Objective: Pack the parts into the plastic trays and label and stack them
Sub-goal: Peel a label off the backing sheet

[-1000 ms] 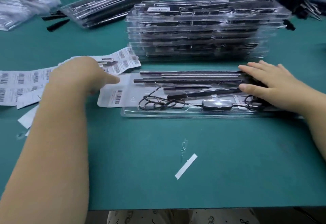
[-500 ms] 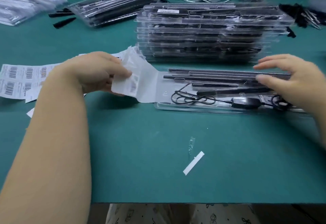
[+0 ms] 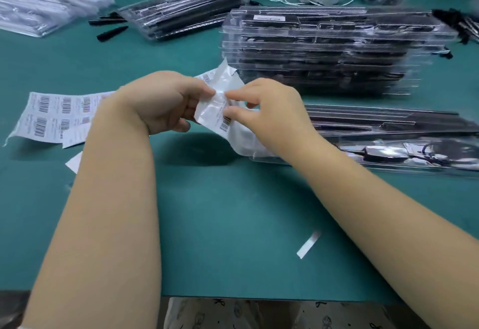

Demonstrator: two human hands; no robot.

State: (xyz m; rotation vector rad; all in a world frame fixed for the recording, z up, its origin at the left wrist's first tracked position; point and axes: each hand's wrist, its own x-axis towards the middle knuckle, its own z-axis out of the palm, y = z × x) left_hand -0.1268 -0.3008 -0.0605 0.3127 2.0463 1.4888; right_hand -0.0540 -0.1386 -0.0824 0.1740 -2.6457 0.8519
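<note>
Both hands, left (image 3: pixel 166 100) and right (image 3: pixel 267 110), pinch a label sheet (image 3: pixel 220 100) with curled fingers above the green mat (image 3: pixel 220 212), beside the filled tray (image 3: pixel 388 144); a tray stack (image 3: pixel 324 51) stands behind.

Curled label sheet (image 3: pixel 220 103), filled tray (image 3: pixel 414 147)

The near half of the green worktop (image 3: pixel 220 238) lies open between the forearms, save for a small white strip (image 3: pixel 308 245) to the right. Further back the tall stack of trays (image 3: pixel 324 51) blocks the right centre, with a filled tray (image 3: pixel 388 157) just before it; barcode label sheets (image 3: pixel 51 116) cover the left
</note>
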